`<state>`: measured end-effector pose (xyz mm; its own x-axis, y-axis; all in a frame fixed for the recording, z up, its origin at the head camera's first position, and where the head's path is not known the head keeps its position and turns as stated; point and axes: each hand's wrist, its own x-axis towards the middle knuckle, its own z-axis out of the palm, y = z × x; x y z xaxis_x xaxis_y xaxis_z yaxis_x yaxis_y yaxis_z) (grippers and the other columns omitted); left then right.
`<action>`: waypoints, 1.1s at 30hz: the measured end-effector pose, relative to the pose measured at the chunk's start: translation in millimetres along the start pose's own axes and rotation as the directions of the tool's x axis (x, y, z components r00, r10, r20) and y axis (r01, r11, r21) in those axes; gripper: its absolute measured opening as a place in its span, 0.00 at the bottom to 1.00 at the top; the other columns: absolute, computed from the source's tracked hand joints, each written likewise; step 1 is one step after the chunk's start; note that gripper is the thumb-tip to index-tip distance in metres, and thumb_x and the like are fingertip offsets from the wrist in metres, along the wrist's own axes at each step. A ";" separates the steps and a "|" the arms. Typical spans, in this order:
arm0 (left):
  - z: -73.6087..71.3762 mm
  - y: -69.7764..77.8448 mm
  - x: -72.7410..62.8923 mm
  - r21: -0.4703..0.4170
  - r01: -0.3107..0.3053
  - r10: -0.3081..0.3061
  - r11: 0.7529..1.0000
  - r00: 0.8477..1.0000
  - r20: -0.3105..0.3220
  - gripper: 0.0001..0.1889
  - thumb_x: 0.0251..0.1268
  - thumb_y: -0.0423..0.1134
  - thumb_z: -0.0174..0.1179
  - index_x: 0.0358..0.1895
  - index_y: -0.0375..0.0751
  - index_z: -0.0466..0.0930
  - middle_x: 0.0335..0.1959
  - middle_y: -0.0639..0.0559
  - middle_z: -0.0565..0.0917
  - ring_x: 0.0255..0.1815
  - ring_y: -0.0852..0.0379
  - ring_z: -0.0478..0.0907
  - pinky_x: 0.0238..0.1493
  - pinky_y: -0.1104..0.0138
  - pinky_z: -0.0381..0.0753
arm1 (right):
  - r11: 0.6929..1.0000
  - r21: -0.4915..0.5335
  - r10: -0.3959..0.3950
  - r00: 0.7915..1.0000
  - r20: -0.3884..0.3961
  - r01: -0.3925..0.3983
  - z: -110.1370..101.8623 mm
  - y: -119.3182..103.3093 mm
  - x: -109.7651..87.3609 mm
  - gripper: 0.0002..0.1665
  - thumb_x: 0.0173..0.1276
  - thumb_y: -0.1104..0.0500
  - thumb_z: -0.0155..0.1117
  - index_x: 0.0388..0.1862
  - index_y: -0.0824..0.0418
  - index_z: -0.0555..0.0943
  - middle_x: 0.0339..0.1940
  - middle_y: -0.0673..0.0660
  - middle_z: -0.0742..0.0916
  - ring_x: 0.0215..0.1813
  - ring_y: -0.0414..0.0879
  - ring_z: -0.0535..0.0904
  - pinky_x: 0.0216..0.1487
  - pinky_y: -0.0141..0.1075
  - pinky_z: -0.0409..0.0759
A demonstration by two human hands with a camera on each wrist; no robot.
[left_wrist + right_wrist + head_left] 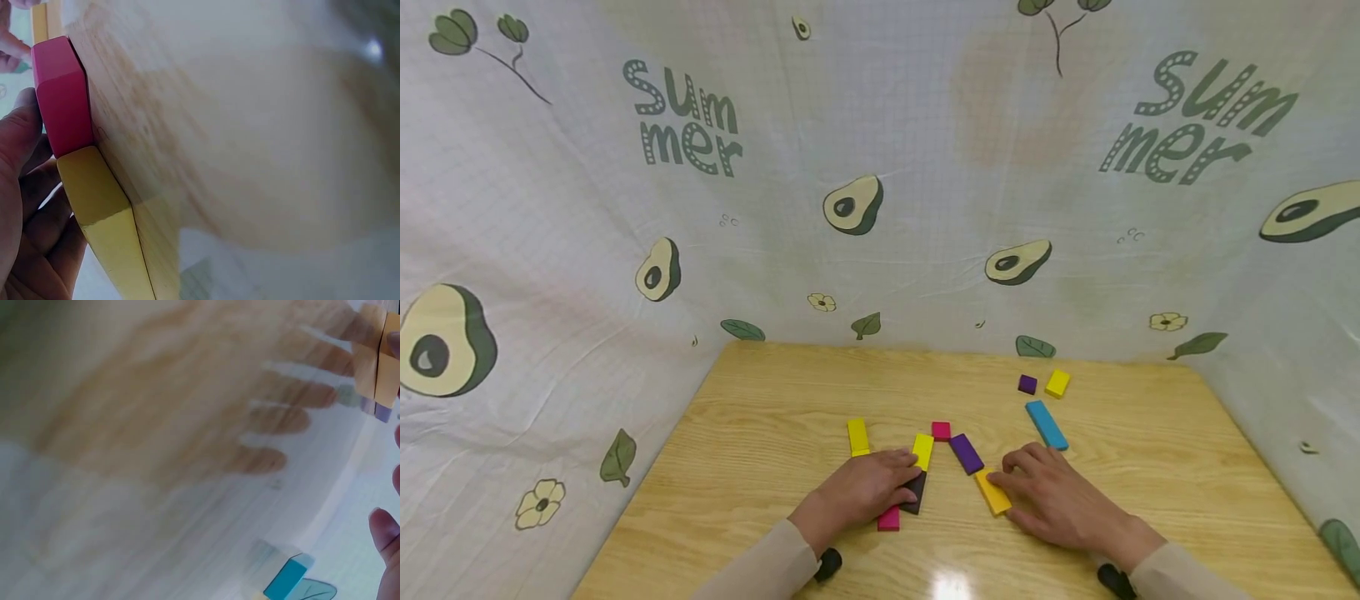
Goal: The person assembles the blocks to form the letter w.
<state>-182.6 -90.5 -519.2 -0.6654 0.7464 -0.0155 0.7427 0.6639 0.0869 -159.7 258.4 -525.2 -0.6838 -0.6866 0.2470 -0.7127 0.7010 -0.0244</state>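
Note:
My left hand (867,485) lies over the left part of a zigzag row of flat blocks, its fingers extended and its thumb on a black block (914,493). A pink block (888,519) and a yellow block (858,435) show partly from under it. Right of the fingers, a yellow block (923,451) meets the black one. A small red block (941,431) and a purple block (966,454) carry the row on. At its right end my right hand (1060,500) pinches an orange block (992,492), with the other fingers spread.
Beyond the right hand lie a blue block (1047,425), a small purple block (1027,384) and a yellow block (1057,383). The wooden table (760,400) is bounded by a printed cloth (925,283) at the back and sides.

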 end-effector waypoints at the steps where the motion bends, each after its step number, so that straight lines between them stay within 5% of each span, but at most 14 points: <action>1: 0.0 0.0 -0.3 0.000 0.000 0.000 1.000 1.000 -0.001 0.26 0.83 0.57 0.52 0.73 0.49 0.79 0.74 0.55 0.78 0.78 0.59 0.72 0.75 0.66 0.75 | 1.000 -0.002 -0.011 1.000 -0.006 0.011 -0.1 -0.2 0.6 0.23 0.69 0.47 0.74 0.63 0.41 0.86 0.56 0.43 0.82 0.58 0.43 0.73 0.57 0.49 0.78; 13: -1.6 -0.6 0.3 0.006 0.008 -0.008 1.000 1.000 0.008 0.26 0.82 0.57 0.53 0.74 0.50 0.78 0.74 0.56 0.78 0.78 0.60 0.71 0.75 0.66 0.75 | 0.998 -0.010 -0.069 0.997 -0.030 0.068 -1.0 0.7 4.8 0.25 0.69 0.48 0.75 0.64 0.39 0.85 0.58 0.46 0.83 0.58 0.44 0.74 0.56 0.50 0.79; 33: -3.3 0.9 1.1 0.021 0.005 -0.005 1.000 1.000 0.018 0.27 0.82 0.57 0.53 0.74 0.50 0.78 0.74 0.56 0.78 0.78 0.60 0.71 0.75 0.66 0.75 | 0.999 0.017 -0.041 0.999 -0.017 0.042 0.6 0.4 3.7 0.24 0.70 0.48 0.74 0.64 0.38 0.85 0.57 0.45 0.83 0.58 0.44 0.74 0.56 0.51 0.79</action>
<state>-182.9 -89.3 -515.8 -0.6676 0.7437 -0.0343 0.7410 0.6683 0.0660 -162.7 256.0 -524.9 -0.6510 -0.7118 0.2638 -0.7431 0.6685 -0.0302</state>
